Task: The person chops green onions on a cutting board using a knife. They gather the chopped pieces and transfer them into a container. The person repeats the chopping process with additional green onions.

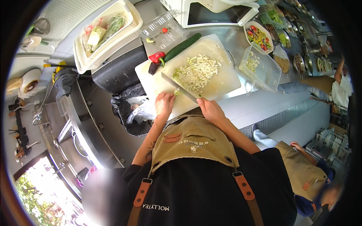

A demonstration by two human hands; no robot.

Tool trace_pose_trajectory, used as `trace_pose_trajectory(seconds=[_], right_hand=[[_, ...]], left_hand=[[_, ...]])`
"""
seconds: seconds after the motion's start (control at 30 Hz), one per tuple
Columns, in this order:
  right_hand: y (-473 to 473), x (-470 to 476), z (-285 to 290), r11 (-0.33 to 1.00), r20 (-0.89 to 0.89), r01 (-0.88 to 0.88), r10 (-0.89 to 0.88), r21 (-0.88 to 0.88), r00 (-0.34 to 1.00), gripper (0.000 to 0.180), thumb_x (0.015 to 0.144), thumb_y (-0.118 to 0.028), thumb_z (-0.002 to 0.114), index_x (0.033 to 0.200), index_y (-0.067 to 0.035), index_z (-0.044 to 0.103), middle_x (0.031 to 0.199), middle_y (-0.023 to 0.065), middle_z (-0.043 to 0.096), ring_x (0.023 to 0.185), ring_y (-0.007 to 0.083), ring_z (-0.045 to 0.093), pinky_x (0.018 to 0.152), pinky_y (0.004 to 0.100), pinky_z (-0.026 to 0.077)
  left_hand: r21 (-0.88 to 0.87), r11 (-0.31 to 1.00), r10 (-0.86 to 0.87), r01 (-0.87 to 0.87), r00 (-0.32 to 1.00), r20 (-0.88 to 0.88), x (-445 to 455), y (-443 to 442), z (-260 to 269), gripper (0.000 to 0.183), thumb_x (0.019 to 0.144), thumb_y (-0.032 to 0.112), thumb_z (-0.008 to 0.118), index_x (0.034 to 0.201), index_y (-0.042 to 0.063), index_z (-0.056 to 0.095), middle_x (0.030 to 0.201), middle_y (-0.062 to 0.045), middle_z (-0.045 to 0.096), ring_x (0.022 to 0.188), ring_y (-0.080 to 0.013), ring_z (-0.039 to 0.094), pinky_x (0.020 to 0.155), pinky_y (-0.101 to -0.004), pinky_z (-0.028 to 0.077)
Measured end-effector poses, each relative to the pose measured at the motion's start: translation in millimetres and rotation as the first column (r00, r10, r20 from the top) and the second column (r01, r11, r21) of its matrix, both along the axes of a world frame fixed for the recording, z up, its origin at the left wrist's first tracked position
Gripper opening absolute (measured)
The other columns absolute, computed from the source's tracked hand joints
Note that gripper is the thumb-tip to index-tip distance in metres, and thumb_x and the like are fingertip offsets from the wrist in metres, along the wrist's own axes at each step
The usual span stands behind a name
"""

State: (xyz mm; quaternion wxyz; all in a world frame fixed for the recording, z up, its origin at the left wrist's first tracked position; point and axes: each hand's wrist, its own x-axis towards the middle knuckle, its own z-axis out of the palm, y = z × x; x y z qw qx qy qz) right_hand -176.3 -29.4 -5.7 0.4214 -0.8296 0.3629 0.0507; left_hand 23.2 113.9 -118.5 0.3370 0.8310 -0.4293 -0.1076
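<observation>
My right hand (210, 110) grips the handle of a kitchen knife (179, 88), whose blade slants up and left over a white cutting board (223, 82). Between the fingertips of my left hand (164, 104), near the board's front left edge, is a small pale green stalk piece (177, 92), close to the blade. Just beyond the knife lies a spread heap of diced pale green and white vegetable (199, 72). Along the board's far left side are a dark green cucumber (182, 48), a red pepper (157, 57) and a piece of dark purple corn (153, 68).
A clear plastic box (261, 69) with diced pieces stands right of the board, near a salad bowl (258, 36). Beyond are a microwave (219, 14) and a clear clamshell (162, 36). A black-lined bin (124, 113) sits below left. Two co-workers (299, 163) are at right.
</observation>
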Motion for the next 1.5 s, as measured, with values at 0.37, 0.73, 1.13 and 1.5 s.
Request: trace_pose_trajectory(seconds=[0.37,0.73,1.13,1.5], right_hand=[[-8,-8,-28,0.996,0.000,-0.068,0.068,-0.062,0.998,0.053,0.111,-0.044,0.037,0.095,0.000,0.063,0.079,0.0302,0.066,0.080,0.0531,0.063,0.073,0.0604,0.048],[9,-5,-8,0.994,-0.062,-0.059,0.053,-0.096,0.997,0.051,0.111,-0.041,0.038,0.096,0.001,0.063,0.077,0.0314,0.065,0.078,0.0528,0.063,0.072,0.0612,0.048],[-5,0,-13,0.999,0.069,0.035,-0.033,-0.028,0.997,0.050,0.112,-0.042,0.038,0.097,-0.001,0.063,0.081,0.0306,0.066,0.083,0.0539,0.063,0.074,0.0603,0.047],[-2,-7,-30,0.998,0.046,0.061,-0.062,0.014,0.997,0.050,0.112,-0.040,0.038,0.104,0.001,0.064,0.086,0.0314,0.068,0.087,0.0534,0.064,0.078,0.0598,0.048]], left_hand=[[0.003,0.999,0.052,-0.052,0.997,0.061,1,28,-1,0.012,0.084,0.019,0.080,0.093,0.012,0.077,0.093,-0.005,0.068,0.094,-0.0284,0.063,0.084,-0.0427,0.047],[0.055,0.998,0.028,-0.034,0.995,0.095,-2,21,1,0.006,0.088,0.016,0.074,0.092,0.012,0.075,0.093,-0.006,0.067,0.095,-0.0286,0.063,0.083,-0.0441,0.047],[-0.009,1.000,0.029,-0.029,1.000,-0.003,0,19,2,0.005,0.089,0.013,0.070,0.094,0.010,0.070,0.092,-0.008,0.066,0.092,-0.0314,0.065,0.083,-0.0447,0.050],[0.013,0.998,0.063,-0.062,0.997,-0.045,-12,6,6,0.008,0.087,0.016,0.075,0.091,0.010,0.074,0.087,-0.010,0.067,0.082,-0.0332,0.067,0.077,-0.0444,0.053]])
